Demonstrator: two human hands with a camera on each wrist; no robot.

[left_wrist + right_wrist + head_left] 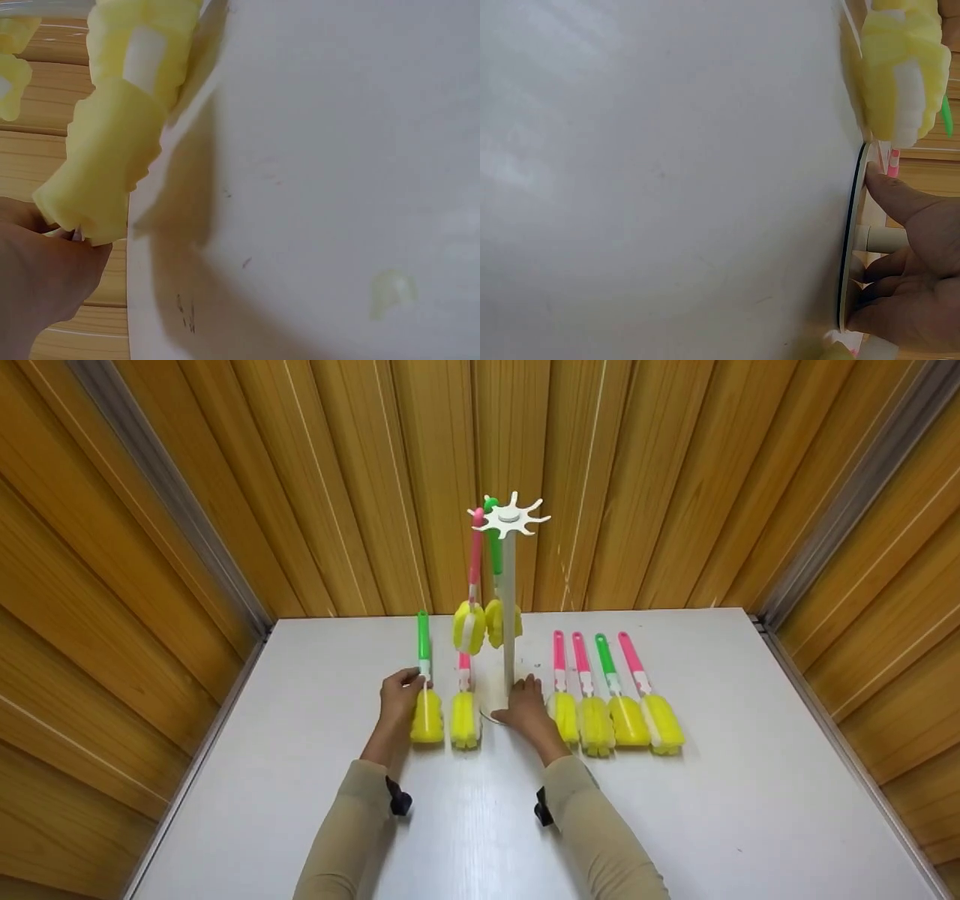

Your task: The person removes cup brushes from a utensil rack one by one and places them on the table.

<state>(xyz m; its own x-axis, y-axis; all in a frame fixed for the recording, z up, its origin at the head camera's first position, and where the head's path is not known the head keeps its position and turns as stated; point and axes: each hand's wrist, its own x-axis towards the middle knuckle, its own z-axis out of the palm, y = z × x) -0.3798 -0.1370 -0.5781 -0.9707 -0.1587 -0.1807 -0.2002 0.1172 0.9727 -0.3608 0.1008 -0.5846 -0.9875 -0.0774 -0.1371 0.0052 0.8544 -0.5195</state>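
Observation:
A green-handled sponge brush with a yellow head is pinched at its neck by my left hand. The left wrist view shows its yellow sponge by the fingertips, casting a shadow on the table. My right hand rests on the round base of a white stand. In the right wrist view its thumb and fingers spread across the base, around the pole's foot. A pink-handled brush and a green-handled one hang from the stand's hooked top.
Between my left hand and the base lies a pink-handled brush. Right of my right hand several brushes lie side by side on the white table. Wood-patterned walls surround the back and sides.

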